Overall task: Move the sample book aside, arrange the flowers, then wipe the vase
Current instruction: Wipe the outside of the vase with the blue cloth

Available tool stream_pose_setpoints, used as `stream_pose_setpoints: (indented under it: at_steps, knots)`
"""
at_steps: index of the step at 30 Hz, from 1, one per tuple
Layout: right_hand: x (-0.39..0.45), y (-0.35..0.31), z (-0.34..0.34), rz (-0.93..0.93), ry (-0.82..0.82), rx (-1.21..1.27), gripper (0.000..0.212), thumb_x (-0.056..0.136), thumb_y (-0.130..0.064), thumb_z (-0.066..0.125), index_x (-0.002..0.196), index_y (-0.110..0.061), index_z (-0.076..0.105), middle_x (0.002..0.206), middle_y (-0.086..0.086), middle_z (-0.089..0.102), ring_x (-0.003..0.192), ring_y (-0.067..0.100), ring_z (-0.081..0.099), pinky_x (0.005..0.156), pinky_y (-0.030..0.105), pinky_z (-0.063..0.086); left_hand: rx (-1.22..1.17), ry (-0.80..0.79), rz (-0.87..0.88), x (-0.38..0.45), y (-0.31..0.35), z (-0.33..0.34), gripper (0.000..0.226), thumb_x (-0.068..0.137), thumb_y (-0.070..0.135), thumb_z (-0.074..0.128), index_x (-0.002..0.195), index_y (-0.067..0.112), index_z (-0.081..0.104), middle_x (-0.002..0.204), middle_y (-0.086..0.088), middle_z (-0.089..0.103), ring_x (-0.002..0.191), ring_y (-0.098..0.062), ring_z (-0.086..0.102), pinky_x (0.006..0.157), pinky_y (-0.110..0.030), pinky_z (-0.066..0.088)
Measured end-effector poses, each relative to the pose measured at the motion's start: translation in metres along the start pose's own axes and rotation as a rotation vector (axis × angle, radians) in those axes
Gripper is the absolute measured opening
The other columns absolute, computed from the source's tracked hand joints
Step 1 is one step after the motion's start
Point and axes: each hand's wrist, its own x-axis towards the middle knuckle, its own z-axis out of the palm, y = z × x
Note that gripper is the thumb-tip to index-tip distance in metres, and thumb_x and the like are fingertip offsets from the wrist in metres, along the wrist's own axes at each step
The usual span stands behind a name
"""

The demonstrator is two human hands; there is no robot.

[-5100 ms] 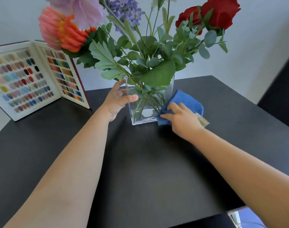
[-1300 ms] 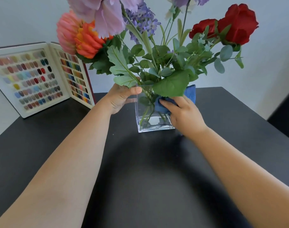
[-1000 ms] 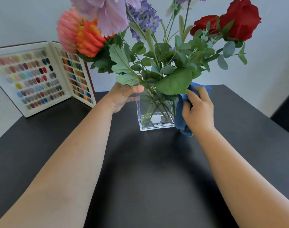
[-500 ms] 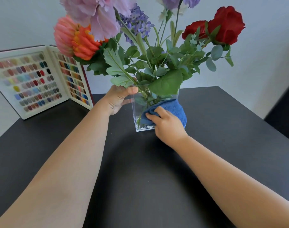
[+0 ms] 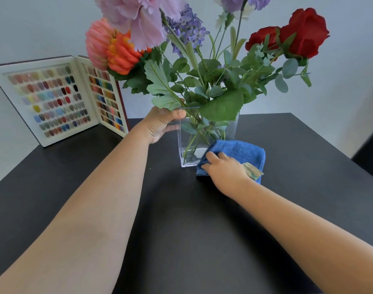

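- The wiping step is in hand; the sample book stands open at the table's far left, well apart from the vase; the flowers sit upright in it
- The left hand grips the vase's upper left corner, thumb across the rim; the arm reaches forward, nearly straight
- The right hand presses a bunched blue cloth against the vase's lower right corner, fingers curled into the cloth; the cloth also touches the table
- Next, likely, an upward stroke with steady bracing, lest the glass tip
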Motion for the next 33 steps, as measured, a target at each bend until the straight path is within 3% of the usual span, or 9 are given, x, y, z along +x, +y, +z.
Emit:
stream_pose_setpoints:
  at_steps: [6, 13, 19, 25, 28, 29, 31, 33]
  knots:
    - [-0.012, 0.019, 0.001, 0.119, -0.017, 0.006, 0.037, 0.090, -0.012, 0.051, 0.125, -0.020, 0.059, 0.124, 0.004, 0.046, 0.108, 0.027, 0.048, 0.085, 0.035, 0.043, 0.021, -0.003, -0.008, 0.000, 0.000, 0.000, 0.092, 0.028, 0.054, 0.095, 0.109, 0.023, 0.062, 0.117, -0.004, 0.067, 0.118, -0.027, 0.061, 0.084, -0.037, 0.054]
    - [0.015, -0.039, -0.007, 0.010, 0.000, 0.036, 0.033, 0.088, -0.010, 0.052, 0.120, -0.010, 0.059, 0.126, 0.010, 0.045, 0.109, 0.031, 0.048, 0.088, 0.039, 0.040, -0.003, 0.011, -0.035, 0.001, -0.003, 0.000, 0.072, 0.043, 0.039, 0.088, 0.108, 0.024, 0.060, 0.120, -0.004, 0.066, 0.120, -0.027, 0.059, 0.089, -0.041, 0.047]
    - [0.006, -0.026, 0.001, 0.050, 0.021, 0.015, 0.036, 0.091, -0.012, 0.050, 0.127, -0.013, 0.056, 0.129, 0.008, 0.044, 0.110, 0.031, 0.046, 0.090, 0.039, 0.040, 0.016, -0.009, -0.022, 0.001, -0.001, -0.002, 0.108, 0.026, 0.053, 0.095, 0.120, 0.018, 0.056, 0.128, -0.008, 0.062, 0.119, -0.026, 0.060, 0.086, -0.037, 0.051]
    - [-0.018, 0.021, 0.005, 0.218, -0.046, 0.060, 0.043, 0.089, -0.013, 0.050, 0.131, -0.022, 0.056, 0.126, 0.004, 0.043, 0.108, 0.027, 0.047, 0.085, 0.035, 0.042, 0.039, -0.041, -0.009, 0.005, -0.001, -0.005, 0.098, 0.026, 0.057, 0.093, 0.112, 0.025, 0.059, 0.116, 0.003, 0.068, 0.110, -0.016, 0.065, 0.072, -0.027, 0.054]
    - [-0.020, 0.030, -0.001, 0.219, -0.080, 0.146, 0.050, 0.087, -0.008, 0.049, 0.133, -0.027, 0.055, 0.123, 0.004, 0.045, 0.109, 0.027, 0.048, 0.083, 0.036, 0.046, 0.021, -0.005, -0.006, 0.002, -0.005, -0.004, 0.079, 0.043, 0.045, 0.090, 0.112, 0.021, 0.061, 0.118, 0.001, 0.069, 0.116, -0.020, 0.063, 0.096, -0.041, 0.051]
    - [-0.021, 0.032, -0.006, 0.226, -0.070, 0.197, 0.052, 0.086, -0.006, 0.049, 0.133, -0.028, 0.056, 0.120, 0.004, 0.046, 0.107, 0.027, 0.049, 0.081, 0.036, 0.048, 0.024, 0.016, 0.000, 0.000, -0.007, -0.003, 0.070, 0.046, 0.046, 0.088, 0.108, 0.022, 0.064, 0.112, 0.007, 0.072, 0.115, -0.016, 0.063, 0.102, -0.043, 0.047]
    - [-0.022, 0.037, -0.019, 0.247, 0.031, 0.319, 0.053, 0.085, -0.003, 0.047, 0.129, -0.030, 0.060, 0.115, 0.002, 0.049, 0.099, 0.025, 0.054, 0.074, 0.033, 0.049, 0.076, 0.068, 0.022, -0.008, -0.009, -0.003, 0.072, 0.042, 0.063, 0.088, 0.093, 0.018, 0.064, 0.096, 0.024, 0.073, 0.107, -0.002, 0.061, 0.096, -0.035, 0.046]
    - [-0.025, 0.039, -0.038, 0.217, 0.196, 0.481, 0.049, 0.085, -0.001, 0.050, 0.121, -0.031, 0.066, 0.108, -0.004, 0.057, 0.092, 0.022, 0.057, 0.073, 0.028, 0.047, 0.132, 0.174, 0.031, -0.019, -0.014, -0.006, 0.082, 0.039, 0.078, 0.080, 0.094, 0.020, 0.060, 0.102, 0.026, 0.068, 0.107, 0.002, 0.055, 0.095, -0.034, 0.047]
